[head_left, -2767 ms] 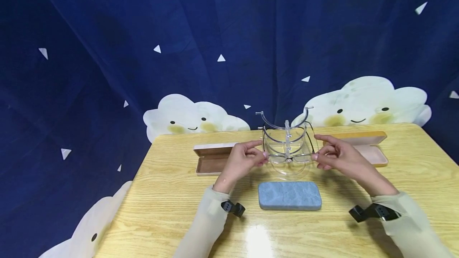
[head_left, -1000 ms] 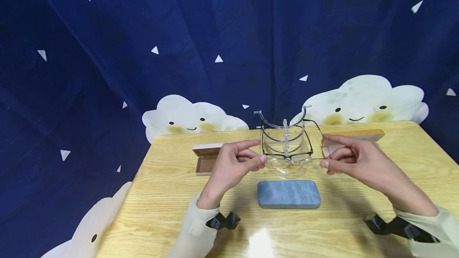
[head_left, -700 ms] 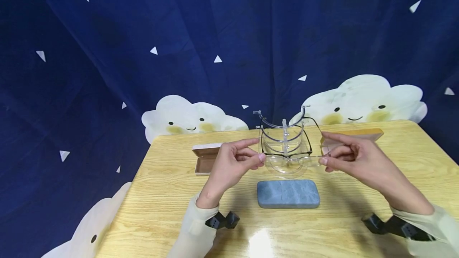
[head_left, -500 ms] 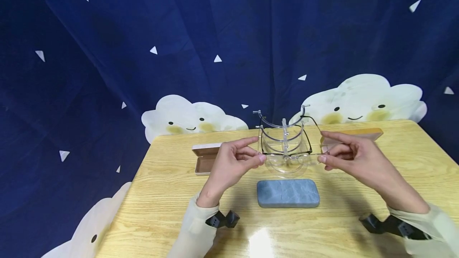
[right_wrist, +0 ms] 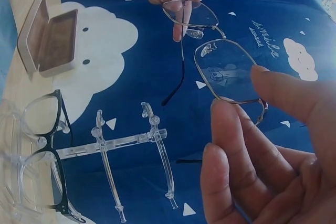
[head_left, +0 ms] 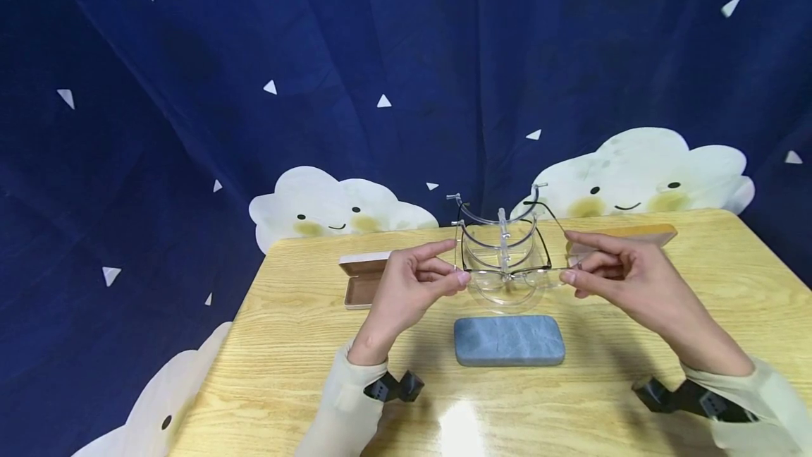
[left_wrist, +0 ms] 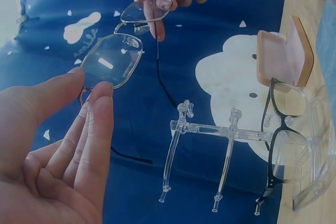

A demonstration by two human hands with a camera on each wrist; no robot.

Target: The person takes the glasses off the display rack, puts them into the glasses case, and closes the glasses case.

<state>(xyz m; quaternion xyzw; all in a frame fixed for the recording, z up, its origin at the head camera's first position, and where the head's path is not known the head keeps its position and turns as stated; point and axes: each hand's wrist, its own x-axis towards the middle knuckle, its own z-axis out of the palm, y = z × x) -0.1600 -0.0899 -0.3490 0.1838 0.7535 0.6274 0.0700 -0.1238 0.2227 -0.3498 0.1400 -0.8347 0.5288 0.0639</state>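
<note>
Thin metal-framed eyeglasses (left_wrist: 113, 61) hang between my two hands, temples spread and pointing away toward the clear display stand (head_left: 503, 231). In the head view, my left hand (head_left: 412, 284) pinches their left edge with thumb and fingers. My right hand (head_left: 634, 288) pinches the right edge the same way. The wrist views show the pair held apart from the stand, near its top arms. Black-framed eyeglasses (right_wrist: 52, 153) sit lower on the stand, on an arm below the upper two. In the head view the two pairs overlap, so their outlines partly merge.
A closed blue glasses case (head_left: 509, 340) lies in front of the stand. Behind the left hand is an open brown-lined case (head_left: 364, 288), partly covered. An open orange case (head_left: 653, 233) lies behind the right hand. A blue curtain (head_left: 317, 55) hangs beyond the wooden table (head_left: 285, 344).
Since 2.8 seconds ago the right hand has moved outward and the eyeglasses appear larger, nearer the camera. Over the last second the right hand and right temple have drifted slightly left and up.
</note>
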